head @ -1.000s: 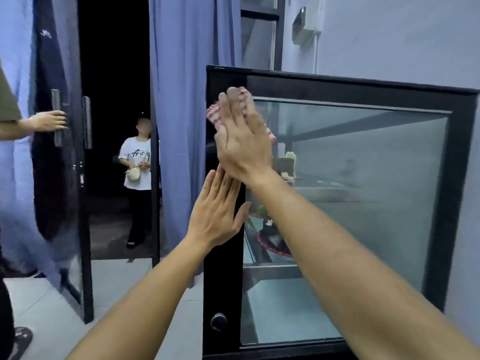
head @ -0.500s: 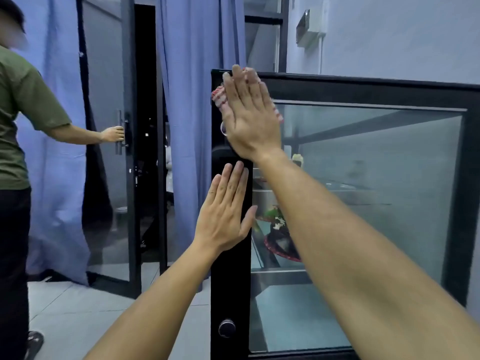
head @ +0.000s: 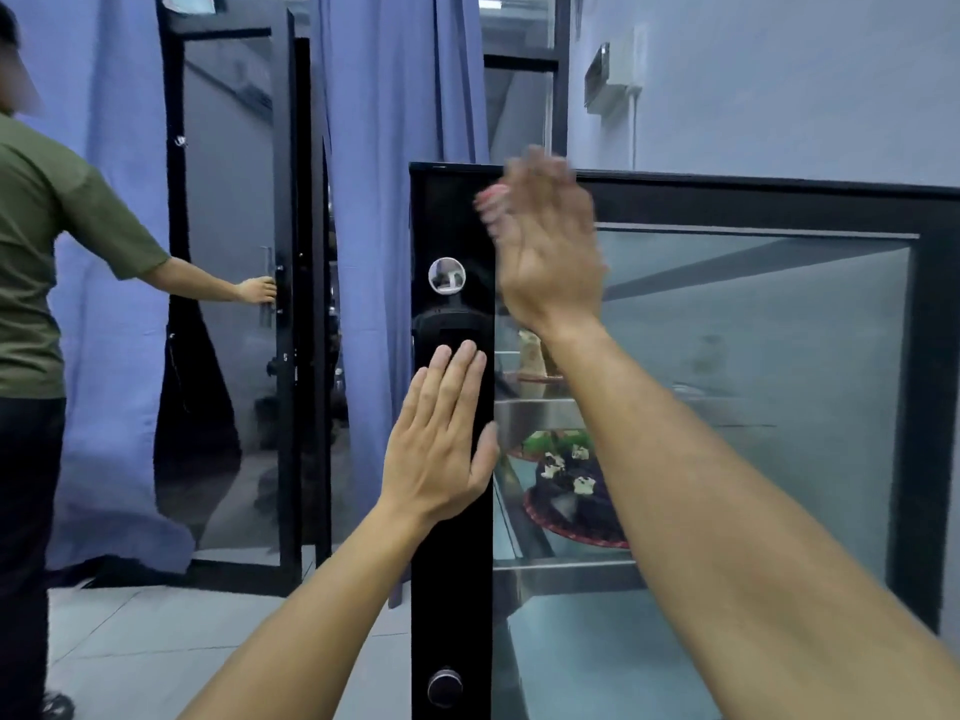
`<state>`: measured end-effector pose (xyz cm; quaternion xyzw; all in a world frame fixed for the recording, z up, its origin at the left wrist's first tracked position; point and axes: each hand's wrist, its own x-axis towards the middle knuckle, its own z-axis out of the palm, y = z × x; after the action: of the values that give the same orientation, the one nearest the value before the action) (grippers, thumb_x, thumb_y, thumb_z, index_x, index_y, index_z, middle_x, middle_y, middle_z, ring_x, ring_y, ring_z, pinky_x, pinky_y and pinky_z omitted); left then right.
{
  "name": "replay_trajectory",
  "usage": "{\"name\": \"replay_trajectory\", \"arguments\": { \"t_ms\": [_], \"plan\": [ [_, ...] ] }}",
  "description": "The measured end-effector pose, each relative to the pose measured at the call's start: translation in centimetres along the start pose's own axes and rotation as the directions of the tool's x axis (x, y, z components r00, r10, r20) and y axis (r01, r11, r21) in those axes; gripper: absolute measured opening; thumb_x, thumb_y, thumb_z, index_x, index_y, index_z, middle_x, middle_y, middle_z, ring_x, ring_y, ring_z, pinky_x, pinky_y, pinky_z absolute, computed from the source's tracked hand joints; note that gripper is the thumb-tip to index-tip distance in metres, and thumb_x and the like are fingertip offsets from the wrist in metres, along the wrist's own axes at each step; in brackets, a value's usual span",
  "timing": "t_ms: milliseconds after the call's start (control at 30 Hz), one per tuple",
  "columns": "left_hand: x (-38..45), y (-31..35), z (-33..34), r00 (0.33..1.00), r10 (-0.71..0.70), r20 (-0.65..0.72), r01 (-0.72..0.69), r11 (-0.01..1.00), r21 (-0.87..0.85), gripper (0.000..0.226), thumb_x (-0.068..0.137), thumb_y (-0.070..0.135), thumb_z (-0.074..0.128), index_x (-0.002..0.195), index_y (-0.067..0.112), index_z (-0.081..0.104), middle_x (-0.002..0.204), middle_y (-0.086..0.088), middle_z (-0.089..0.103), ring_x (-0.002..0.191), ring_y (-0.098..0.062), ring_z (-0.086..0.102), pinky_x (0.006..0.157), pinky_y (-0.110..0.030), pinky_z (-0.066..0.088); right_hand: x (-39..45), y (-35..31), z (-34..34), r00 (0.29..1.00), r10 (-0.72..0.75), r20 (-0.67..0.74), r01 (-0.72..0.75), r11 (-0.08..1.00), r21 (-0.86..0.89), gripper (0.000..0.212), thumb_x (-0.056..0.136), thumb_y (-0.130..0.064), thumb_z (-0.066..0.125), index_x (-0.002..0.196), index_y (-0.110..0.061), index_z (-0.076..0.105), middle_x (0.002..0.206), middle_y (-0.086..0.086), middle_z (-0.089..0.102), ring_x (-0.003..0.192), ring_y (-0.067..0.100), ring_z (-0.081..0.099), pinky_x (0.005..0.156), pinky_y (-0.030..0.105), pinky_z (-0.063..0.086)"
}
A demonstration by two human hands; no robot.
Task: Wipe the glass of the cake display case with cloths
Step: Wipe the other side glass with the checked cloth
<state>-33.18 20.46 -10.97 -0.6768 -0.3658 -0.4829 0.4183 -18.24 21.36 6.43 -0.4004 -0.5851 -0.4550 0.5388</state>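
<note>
The cake display case (head: 930, 407) has a black frame and a large glass pane (head: 779, 381). My right hand (head: 550, 257) is blurred and presses a red-and-white checked cloth (head: 488, 200) flat against the upper left corner of the case; only the cloth's edge shows past my fingers. My left hand (head: 441, 449) lies flat with fingers spread on the black left frame strip (head: 449, 589), holding nothing. Behind the glass, a dark cake (head: 571, 491) sits on a shelf.
A person in a green shirt (head: 47, 262) stands at the left, a hand on the handle of a black glass door (head: 234, 304). Blue curtains (head: 395, 148) hang behind the case. Round knobs (head: 445, 685) sit on the frame strip. Grey floor tiles lie below.
My right hand with the cloth has swept right along the top of the case. The person at the left has swung the glass door further shut. My left hand stays on the frame.
</note>
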Motion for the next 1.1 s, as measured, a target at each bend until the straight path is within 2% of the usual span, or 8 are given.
{"name": "replay_trajectory", "arguments": {
  "t_ms": [133,333,467,600,733,833,1000,1100],
  "plan": [
    [6.5,-0.6,-2.9,0.978,-0.047,-0.205,0.025,0.994,-0.111,0.058,0.095,0.022,0.054,0.148,0.000,0.048,0.153,-0.019,0.047,0.146,-0.038,0.040,0.122,-0.047,0.031,-1.8,-1.3,0.3,0.899,0.430,-0.081,-0.428,0.903,0.036,0.062,0.110,-0.034,0.025,0.163,-0.005,0.015,0.172,0.015,0.010,0.159,0.030,0.007,0.130,0.046,0.005],
    [15.9,-4.3,-2.6,1.000,-0.014,-0.018,0.013,0.998,-0.068,0.068,0.109,0.043,0.026,0.165,0.006,0.017,0.173,-0.011,0.009,0.161,-0.027,0.001,0.130,-0.036,-0.004,-0.3,1.2,-0.3,0.995,-0.095,0.042,0.096,0.995,-0.032,0.060,0.109,-0.035,0.025,0.163,-0.008,0.023,0.171,0.012,0.019,0.158,0.030,0.016,0.130,0.045,0.010],
    [15.6,-4.7,-1.6,1.000,0.016,-0.024,-0.014,0.999,0.048,0.069,0.109,0.043,0.025,0.165,0.006,0.009,0.174,-0.012,0.003,0.161,-0.028,-0.001,0.130,-0.037,-0.008,-1.4,9.6,-2.4,0.961,0.277,-0.021,-0.278,0.959,-0.055,0.062,0.110,-0.034,0.023,0.164,-0.006,0.013,0.172,0.012,0.009,0.160,0.029,0.005,0.129,0.042,-0.001],
    [15.6,-4.6,-1.7,0.999,0.027,-0.032,-0.024,0.994,0.102,0.068,0.109,0.039,0.026,0.165,0.006,0.010,0.173,-0.013,0.005,0.160,-0.032,0.001,0.130,-0.042,-0.006,0.2,6.5,-2.1,0.730,0.679,-0.081,-0.679,0.734,0.029,0.072,0.103,-0.043,0.011,0.164,-0.004,0.007,0.172,0.014,0.001,0.160,0.031,-0.001,0.129,0.042,-0.005],
    [15.6,-4.6,-1.7,0.998,0.041,-0.042,-0.036,0.994,0.105,0.065,0.109,0.036,0.026,0.165,0.008,0.012,0.174,-0.011,0.007,0.161,-0.029,0.002,0.130,-0.040,-0.005,-0.6,-0.7,-0.3,0.984,0.176,-0.008,-0.176,0.984,-0.003,0.067,0.108,-0.038,0.025,0.161,0.001,0.019,0.170,0.021,0.014,0.158,0.036,0.011,0.130,0.046,0.004],
    [15.5,-4.6,-1.7,0.998,0.034,-0.047,-0.029,0.994,0.109,0.064,0.109,0.035,0.026,0.166,0.009,0.012,0.174,-0.010,0.006,0.161,-0.029,0.001,0.130,-0.040,-0.005,-1.3,5.4,-0.8,0.997,-0.073,0.032,0.074,0.997,-0.028,0.060,0.110,-0.033,0.026,0.161,-0.002,0.024,0.170,0.017,0.019,0.158,0.033,0.016,0.130,0.047,0.010],
    [15.5,-4.1,-1.6,0.998,0.034,-0.050,-0.027,0.990,0.136,0.065,0.109,0.038,0.026,0.166,0.010,0.013,0.174,-0.009,0.007,0.161,-0.030,0.001,0.130,-0.040,-0.006,-2.3,15.8,-3.9,0.739,0.670,-0.067,-0.673,0.740,-0.023,0.077,0.099,-0.043,0.006,0.163,0.000,0.011,0.171,0.018,0.006,0.159,0.035,0.003,0.129,0.043,-0.002],
    [15.5,-4.0,-1.6,0.998,0.029,-0.050,-0.021,0.988,0.154,0.065,0.108,0.037,0.029,0.166,0.010,0.014,0.174,-0.010,0.008,0.161,-0.030,0.003,0.129,-0.038,-0.008,-1.6,8.2,-2.9,0.811,0.580,-0.078,-0.581,0.814,0.017,0.077,0.101,-0.044,0.001,0.162,0.001,0.011,0.171,0.019,0.006,0.159,0.035,0.004,0.129,0.042,-0.003]
  ]
}}
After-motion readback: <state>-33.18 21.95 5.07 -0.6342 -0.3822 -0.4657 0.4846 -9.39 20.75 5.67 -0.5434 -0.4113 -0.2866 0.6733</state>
